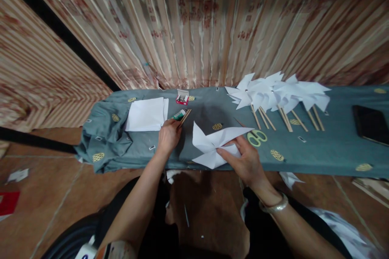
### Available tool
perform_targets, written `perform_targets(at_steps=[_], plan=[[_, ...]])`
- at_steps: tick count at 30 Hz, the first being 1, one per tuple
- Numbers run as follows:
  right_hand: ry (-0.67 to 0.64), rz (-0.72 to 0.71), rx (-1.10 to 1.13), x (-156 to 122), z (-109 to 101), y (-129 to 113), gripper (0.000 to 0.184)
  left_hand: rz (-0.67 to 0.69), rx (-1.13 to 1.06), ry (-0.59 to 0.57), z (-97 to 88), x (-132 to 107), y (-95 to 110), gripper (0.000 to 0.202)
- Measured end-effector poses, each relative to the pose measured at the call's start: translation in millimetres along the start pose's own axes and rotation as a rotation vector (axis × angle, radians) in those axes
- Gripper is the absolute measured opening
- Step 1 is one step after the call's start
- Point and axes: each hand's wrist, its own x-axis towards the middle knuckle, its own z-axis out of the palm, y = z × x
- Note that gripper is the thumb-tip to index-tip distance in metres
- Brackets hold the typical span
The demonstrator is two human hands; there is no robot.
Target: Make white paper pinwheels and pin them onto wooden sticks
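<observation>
Paper pinwheel lies mid-way along the surface, best kept flat under the spread fingers of the right hand at its 4 o'clock, while the left hand, at 9 o'clock, pinches the wooden sticks by their ends.

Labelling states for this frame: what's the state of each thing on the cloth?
Loose pinwheel: folded, stickless, pressed by open right hand.
Loose sticks: lying, left hand at their ends.
Pin box: open.
Finished pinwheels: on sticks, lying flat.
Scissors: lying, seemingly shut.
Phone: screen dark.
Paper stack: flat.
</observation>
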Motion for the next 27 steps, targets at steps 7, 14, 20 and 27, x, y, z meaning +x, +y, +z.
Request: perform_targets(at_steps=[7,14,20,27], plan=[[0.004,0.018,-0.002,-4.0,-2.9,-2.2,0.024,-0.006,0.065,0.002,-1.2,-0.3,7.3,0.027],[-0.005,0.021,0.014,-6.0,-2.9,3.4,0.027,0.024,0.093,0.001,0.0,-2.0,13.2,0.028],[-0.020,0.008,0.019,-6.5,-4.4,2.9,0.023,0.038,0.061,0.002,5.0,3.8,15.2,0.036],[0.019,-0.036,-0.038,-8.0,-8.8,2.5,0.020,-0.042,0.053,-0.014,7.2,10.6,16.5,0.031]])
